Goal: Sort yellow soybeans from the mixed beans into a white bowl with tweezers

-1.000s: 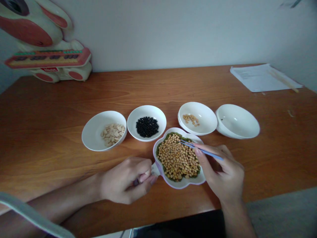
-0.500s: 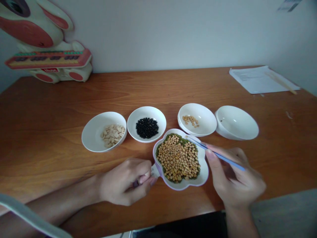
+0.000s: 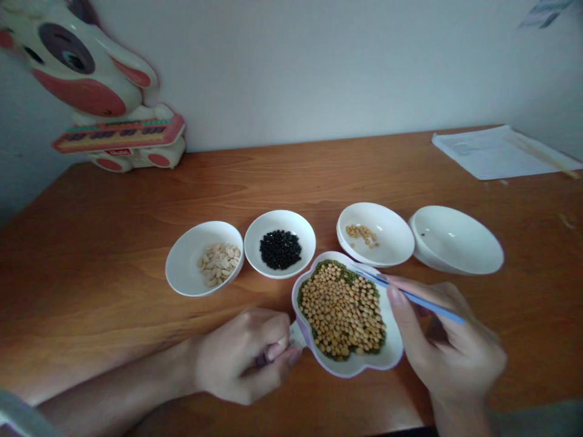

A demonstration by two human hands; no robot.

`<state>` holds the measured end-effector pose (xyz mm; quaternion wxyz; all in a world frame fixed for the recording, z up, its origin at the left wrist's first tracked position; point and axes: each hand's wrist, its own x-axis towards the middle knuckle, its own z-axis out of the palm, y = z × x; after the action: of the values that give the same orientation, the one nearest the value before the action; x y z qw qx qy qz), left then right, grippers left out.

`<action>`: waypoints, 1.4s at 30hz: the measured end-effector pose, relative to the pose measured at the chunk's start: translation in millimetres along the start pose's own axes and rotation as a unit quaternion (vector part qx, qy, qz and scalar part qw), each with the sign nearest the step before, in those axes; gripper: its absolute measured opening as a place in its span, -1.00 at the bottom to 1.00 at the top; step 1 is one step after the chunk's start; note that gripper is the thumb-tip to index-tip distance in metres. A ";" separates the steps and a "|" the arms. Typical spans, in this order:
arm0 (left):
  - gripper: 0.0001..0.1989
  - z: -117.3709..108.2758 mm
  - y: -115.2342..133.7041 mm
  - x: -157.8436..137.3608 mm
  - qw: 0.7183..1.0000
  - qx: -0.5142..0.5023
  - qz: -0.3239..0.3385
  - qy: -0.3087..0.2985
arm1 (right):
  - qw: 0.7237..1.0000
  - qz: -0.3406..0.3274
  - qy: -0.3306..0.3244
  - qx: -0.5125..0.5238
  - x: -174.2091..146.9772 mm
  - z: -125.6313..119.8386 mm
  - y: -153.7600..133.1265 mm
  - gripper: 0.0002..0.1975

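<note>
My left hand (image 3: pixel 248 355) is closed round the short handle of a flower-shaped dish (image 3: pixel 392 349) with a lilac rim. Yellow soybeans (image 3: pixel 339 309) cover most of its inside, with green beans (image 3: pixel 349 277) showing between and around them. Blue tweezers (image 3: pixel 423 301) are pinched in my right hand (image 3: pixel 460 340), their tips over the dish's far edge. Whether a bean sits between the tips is too blurred to tell. Just behind the dish, a white bowl (image 3: pixel 395 233) holds a few soybeans (image 3: pixel 362 233).
Further left stand a bowl (image 3: pixel 182 261) of pale flat seeds (image 3: pixel 220 263) and a bowl (image 3: pixel 257 233) of black beans (image 3: pixel 280 249). A tilted bowl (image 3: pixel 464 240) with one dark speck is at right. Behind are a cow-shaped toy keyboard (image 3: pixel 122 133) and papers (image 3: pixel 492 152) by the wall.
The whole scene has shifted right and down in the view. A pale bean seen at the tweezer tips before is no longer clearly visible there. Both hands keep their holds.
</note>
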<state>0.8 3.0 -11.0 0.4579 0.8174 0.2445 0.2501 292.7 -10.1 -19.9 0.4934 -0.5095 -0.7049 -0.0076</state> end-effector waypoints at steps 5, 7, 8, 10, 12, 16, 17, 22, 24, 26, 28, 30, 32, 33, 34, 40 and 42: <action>-0.69 0.0 2.6 2.0 1.000 -0.005 0.006 0.011 | 0.999 -0.015 -0.045 0.026 2.7 2.9 0.3 -0.65; -0.70 -0.1 3.0 1.3 1.000 -0.004 0.005 0.009 | 0.999 0.004 -0.042 0.017 3.2 2.7 0.4 -0.68; -0.70 -0.2 2.9 0.8 1.000 -0.003 0.002 0.006 | 0.999 0.012 -0.038 0.013 3.2 2.2 0.2 -0.70; -0.70 -0.5 2.3 0.0 1.000 -0.001 -0.002 0.002 | 0.999 0.024 -0.029 0.006 2.6 0.8 -0.1 -0.72; -0.69 -0.8 1.6 -0.1 1.000 -0.002 -0.001 0.000 | 0.999 0.026 -0.025 0.002 2.0 0.0 0.0 -0.73; -0.69 -1.1 1.5 1.0 1.000 -0.001 0.009 -0.001 | 0.999 0.024 -0.038 0.004 1.6 1.2 1.4 -0.73; -0.70 -1.2 1.7 1.1 1.000 0.001 0.010 -0.001 | 0.999 0.024 -0.040 0.006 1.7 1.7 1.9 -0.73; -0.71 -1.9 2.3 -0.2 1.000 0.017 0.003 -0.005 | 0.998 0.025 -0.047 0.016 2.5 1.6 2.4 -0.74; -0.71 -1.8 2.2 -0.9 1.000 0.018 0.000 -0.004 | 0.998 0.025 -0.050 0.020 2.7 1.0 2.1 -0.75; -0.71 -1.5 1.8 -1.4 1.000 0.016 -0.004 -0.004 | 0.998 0.024 -0.052 0.021 2.8 0.8 2.0 -0.75; -0.70 -1.1 1.3 -1.4 1.000 0.011 -0.003 -0.003 | 0.998 0.020 -0.055 0.022 2.7 0.9 2.1 -0.74; -0.70 -1.0 0.7 -1.0 1.000 0.007 -0.001 -0.004 | 0.998 0.018 -0.057 0.023 2.4 1.1 2.2 -0.73; -0.70 -1.2 0.5 -0.5 1.000 0.007 0.001 -0.007 | 0.998 0.021 -0.056 0.028 1.9 1.2 2.3 -0.72; -0.70 -1.4 0.5 -0.3 1.000 0.009 0.002 -0.008 | 0.998 0.023 -0.055 0.030 1.7 1.2 2.3 -0.71; -0.70 -1.5 0.7 -0.1 1.000 0.012 0.001 -0.009 | 0.998 0.026 -0.053 0.033 1.4 1.1 2.4 -0.70; -0.70 -1.7 1.5 -0.8 1.000 0.017 0.001 -0.008 | 0.998 0.028 -0.047 0.029 0.8 1.0 2.8 -0.69; -0.70 -1.8 1.1 -1.1 1.000 0.019 0.002 -0.008 | 0.998 0.026 -0.051 0.027 1.4 1.3 2.7 -0.70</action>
<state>-1.1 2.9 -9.4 0.4440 0.8282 0.2438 0.2398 293.8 -7.1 -20.9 0.4703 -0.5139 -0.7157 0.0503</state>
